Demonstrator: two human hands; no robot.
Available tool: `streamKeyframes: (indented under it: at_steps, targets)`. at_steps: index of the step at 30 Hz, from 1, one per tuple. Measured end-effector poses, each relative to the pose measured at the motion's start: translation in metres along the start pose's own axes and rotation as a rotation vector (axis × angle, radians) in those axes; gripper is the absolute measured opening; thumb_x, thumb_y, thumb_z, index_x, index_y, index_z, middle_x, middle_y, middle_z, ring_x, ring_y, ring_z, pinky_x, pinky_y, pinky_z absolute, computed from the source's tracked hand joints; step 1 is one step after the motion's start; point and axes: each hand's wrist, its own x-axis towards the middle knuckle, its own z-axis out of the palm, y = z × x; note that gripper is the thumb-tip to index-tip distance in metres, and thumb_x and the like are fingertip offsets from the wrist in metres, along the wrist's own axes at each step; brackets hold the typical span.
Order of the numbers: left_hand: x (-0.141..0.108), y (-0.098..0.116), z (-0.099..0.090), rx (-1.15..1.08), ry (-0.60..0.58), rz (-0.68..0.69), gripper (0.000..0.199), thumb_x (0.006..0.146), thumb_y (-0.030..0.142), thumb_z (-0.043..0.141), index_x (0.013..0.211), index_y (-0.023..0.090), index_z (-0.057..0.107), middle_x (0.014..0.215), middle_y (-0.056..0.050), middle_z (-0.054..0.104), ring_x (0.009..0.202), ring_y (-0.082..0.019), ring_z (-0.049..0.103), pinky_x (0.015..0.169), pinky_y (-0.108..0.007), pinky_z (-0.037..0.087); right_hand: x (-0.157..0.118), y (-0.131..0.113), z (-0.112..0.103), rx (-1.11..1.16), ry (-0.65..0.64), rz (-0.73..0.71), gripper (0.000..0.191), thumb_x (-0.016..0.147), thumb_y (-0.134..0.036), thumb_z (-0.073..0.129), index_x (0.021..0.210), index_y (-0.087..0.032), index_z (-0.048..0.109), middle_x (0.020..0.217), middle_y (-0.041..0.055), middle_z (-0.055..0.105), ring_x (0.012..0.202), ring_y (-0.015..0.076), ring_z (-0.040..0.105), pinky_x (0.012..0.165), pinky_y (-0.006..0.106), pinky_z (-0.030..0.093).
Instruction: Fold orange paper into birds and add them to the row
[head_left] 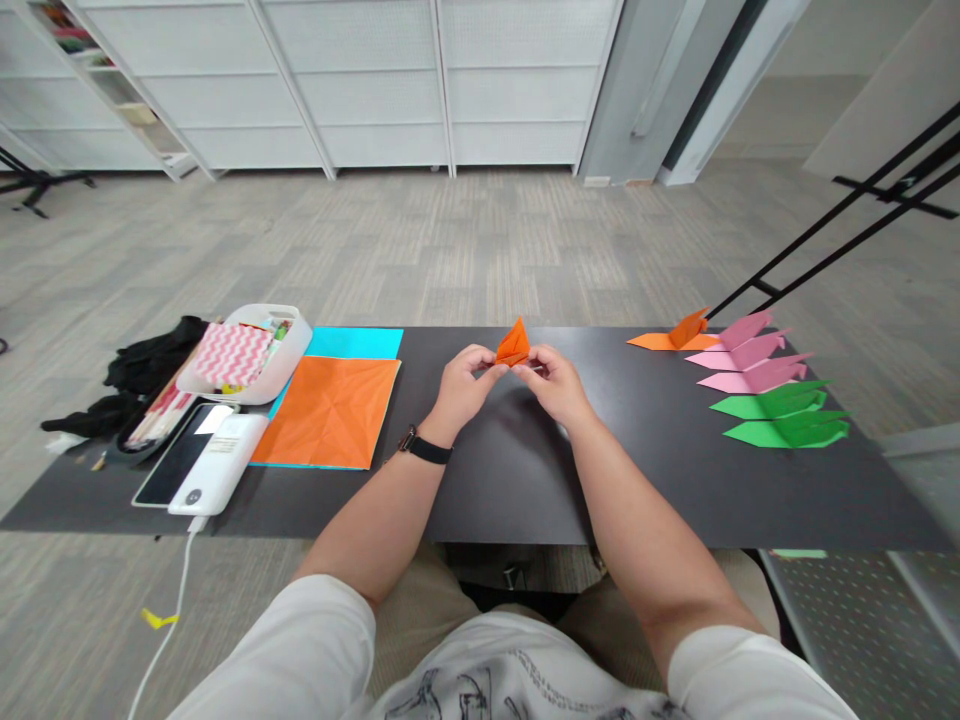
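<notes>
A small folded orange paper (513, 343) with a pointed top is held up over the middle of the dark table. My left hand (463, 385) pinches its left lower edge, and my right hand (556, 384) pinches the right lower edge. Both thumbs nearly meet at the near side of the paper. On the right of the table stand folded paper birds: an orange one (675, 333), several pink ones (756, 376) and green ones (787, 430). Flat orange sheets (330, 412) lie left of my left hand, partly over blue sheets (356, 343).
At the left of the dark table (510, 480) are a white basket (289, 365) with a pink zigzag item, black cloth (154, 355), a phone (176, 455) and a white power bank (221, 465) with a cable. A black metal stand (817, 215) rises beyond the right back edge.
</notes>
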Motion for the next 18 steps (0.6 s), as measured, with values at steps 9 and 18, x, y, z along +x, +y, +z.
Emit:
streamKeyframes:
  at_steps: [9,18]
  targets:
    - [-0.0018,0.0100,-0.0018,0.175,-0.004,0.077,0.027,0.094,0.039,0.077,0.078,0.021,0.064,0.087,-0.001,0.067,0.086,-0.018,0.064,0.083,-0.032,0.051,-0.0015,-0.0016,-0.0002,-0.004,0.000,0.025,0.034,0.087,-0.052,0.076,0.073,-0.024,0.062,0.080,0.0000,0.062,0.075,0.0170,0.056,0.072,0.033,0.047]
    - [-0.0037,0.0097,0.0004,0.055,-0.161,0.023,0.024,0.093,0.040,0.075,0.081,0.021,0.066,0.086,-0.002,0.068,0.083,-0.017,0.065,0.079,-0.030,0.055,0.0040,-0.0100,-0.0041,0.331,0.029,0.123,0.056,0.070,-0.070,0.090,0.105,-0.029,0.074,0.106,0.0044,0.078,0.100,0.0251,0.070,0.094,0.042,0.058]
